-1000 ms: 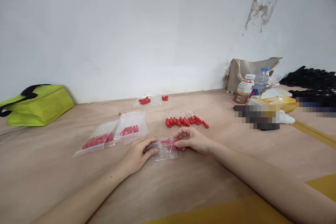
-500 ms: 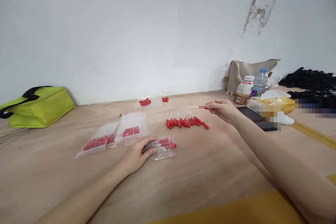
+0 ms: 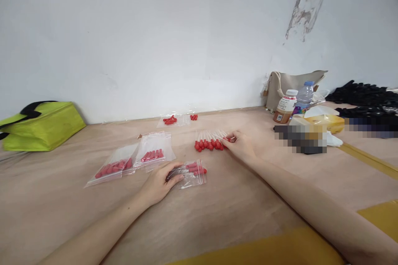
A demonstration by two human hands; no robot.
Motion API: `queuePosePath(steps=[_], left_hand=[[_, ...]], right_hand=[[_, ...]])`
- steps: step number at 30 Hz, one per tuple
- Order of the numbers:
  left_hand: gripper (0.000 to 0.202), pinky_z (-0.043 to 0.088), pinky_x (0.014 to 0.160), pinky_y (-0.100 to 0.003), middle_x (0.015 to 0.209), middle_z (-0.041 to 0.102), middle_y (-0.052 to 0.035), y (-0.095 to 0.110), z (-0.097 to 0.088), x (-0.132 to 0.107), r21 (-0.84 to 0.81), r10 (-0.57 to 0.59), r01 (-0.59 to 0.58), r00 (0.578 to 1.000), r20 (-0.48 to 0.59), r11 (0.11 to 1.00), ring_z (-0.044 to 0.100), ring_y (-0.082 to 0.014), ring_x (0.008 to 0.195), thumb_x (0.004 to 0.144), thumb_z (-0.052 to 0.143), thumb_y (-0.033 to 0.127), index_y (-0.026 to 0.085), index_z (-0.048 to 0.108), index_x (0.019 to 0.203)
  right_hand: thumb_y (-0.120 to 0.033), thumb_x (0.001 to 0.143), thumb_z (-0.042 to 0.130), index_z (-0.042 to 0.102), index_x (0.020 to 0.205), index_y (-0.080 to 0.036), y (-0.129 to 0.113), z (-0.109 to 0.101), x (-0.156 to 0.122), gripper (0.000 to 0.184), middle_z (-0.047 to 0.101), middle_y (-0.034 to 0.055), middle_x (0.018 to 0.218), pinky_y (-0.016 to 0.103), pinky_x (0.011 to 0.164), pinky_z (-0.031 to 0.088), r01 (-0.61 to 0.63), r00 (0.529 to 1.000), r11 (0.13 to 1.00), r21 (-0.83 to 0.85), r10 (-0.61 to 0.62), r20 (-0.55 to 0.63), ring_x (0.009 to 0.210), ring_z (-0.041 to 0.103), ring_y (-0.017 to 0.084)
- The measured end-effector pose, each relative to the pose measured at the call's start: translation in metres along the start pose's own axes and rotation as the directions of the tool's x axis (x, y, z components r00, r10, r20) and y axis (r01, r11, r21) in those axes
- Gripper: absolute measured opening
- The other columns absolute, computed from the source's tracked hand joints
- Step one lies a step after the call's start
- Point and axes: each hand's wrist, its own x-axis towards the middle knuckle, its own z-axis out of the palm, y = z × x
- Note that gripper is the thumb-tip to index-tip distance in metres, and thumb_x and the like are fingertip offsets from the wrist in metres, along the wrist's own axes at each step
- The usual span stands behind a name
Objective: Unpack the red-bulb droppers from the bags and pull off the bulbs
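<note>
Green bag (image 3: 42,126): set at the far left of the table (image 3: 217,219), against the wall; black handles are seen on top, and no writing can be made out.
Two filled bags: a clear zip bag (image 3: 113,168) and a second zip bag (image 3: 154,152) are laid side by side, edges overlapping; red-bulbed droppers are packed inside each.
Left hand (image 3: 160,184): laid on the table, its fingers curled loosely round the left end of the near bag, which is gripped between thumb and fingertips.
Near bag (image 3: 193,172): laid flat just in front of the person, between the two hands; a few droppers are held in it, red bulbs turned to the right.
Far bags (image 3: 175,120): clear bags with red bulbs are left close to the wall.
Row of droppers (image 3: 209,143): lined up loose on the table beyond the near bag, red bulbs toward the person.
Right hand (image 3: 240,145): placed at the right end of the row, fingertips bent onto the droppers there; whether one is pinched cannot be told.
Beige tote (image 3: 294,87): leaned against the wall.
Drink bottle (image 3: 284,108): white cap, brown liquid; a printed label is carried, but the print is too small to be read.
Water bottle (image 3: 304,96): blue cap, coloured label, not legible.
Yellow packet (image 3: 326,122): laid beside the bottles.
Black items (image 3: 362,93): piled at the far right.
</note>
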Motion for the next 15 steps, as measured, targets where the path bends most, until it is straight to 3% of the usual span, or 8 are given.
queuePosePath(steps=[8,10,11,13,15], left_hand=[[0.034,0.046,0.084,-0.033,0.110,0.060,-0.0036,0.000,0.000,-0.001,-0.022,-0.007,0.007,1.000,-0.011,1.000,0.056,-0.0200,0.098,0.082,0.049,0.042,0.023,0.054,0.110],[0.035,0.045,0.085,-0.032,0.111,0.060,-0.0033,0.001,-0.002,-0.002,-0.062,-0.009,0.008,1.000,-0.010,0.998,0.056,-0.0194,0.100,0.081,0.050,0.041,0.023,0.053,0.111],[0.035,0.045,0.086,-0.032,0.112,0.059,-0.0031,0.001,-0.004,-0.002,-0.085,-0.012,0.011,1.000,-0.011,0.996,0.056,-0.0190,0.101,0.082,0.050,0.040,0.023,0.053,0.112],[0.033,0.044,0.088,-0.031,0.112,0.059,-0.0030,0.000,-0.007,-0.004,-0.116,-0.023,0.021,1.000,-0.009,0.993,0.055,-0.0181,0.102,0.083,0.048,0.039,0.022,0.053,0.111],[0.030,0.043,0.090,-0.032,0.112,0.060,-0.0030,0.000,-0.009,-0.006,-0.118,-0.023,0.022,1.000,-0.008,0.993,0.055,-0.0177,0.103,0.084,0.047,0.037,0.022,0.055,0.109]], right_hand=[[-0.041,0.076,0.048,0.055,0.068,-0.017,-0.004,-0.010,0.000,0.026,0.056,0.0023,0.066,0.023,0.051,0.038,0.061,0.996,0.996,0.066,-0.057,-0.062,0.054,0.049,0.011],[-0.041,0.075,0.050,0.055,0.069,-0.017,-0.009,-0.014,-0.004,0.025,0.053,-0.0004,0.057,0.022,0.047,0.035,0.061,0.998,0.987,0.148,-0.064,0.018,0.049,0.044,0.010],[-0.041,0.074,0.053,0.056,0.069,-0.017,-0.012,-0.015,-0.007,0.024,0.051,-0.0015,0.054,0.021,0.045,0.033,0.062,0.988,0.980,0.188,-0.087,0.129,0.047,0.043,0.009],[-0.039,0.071,0.057,0.059,0.065,-0.016,-0.019,-0.016,-0.017,0.023,0.051,-0.0021,0.052,0.020,0.043,0.031,0.068,0.898,0.966,0.248,-0.168,0.407,0.045,0.041,0.008],[-0.035,0.069,0.059,0.064,0.066,-0.016,-0.027,-0.014,-0.028,0.020,0.054,-0.0017,0.053,0.020,0.043,0.030,0.074,0.748,0.958,0.278,-0.237,0.620,0.046,0.041,0.007]])
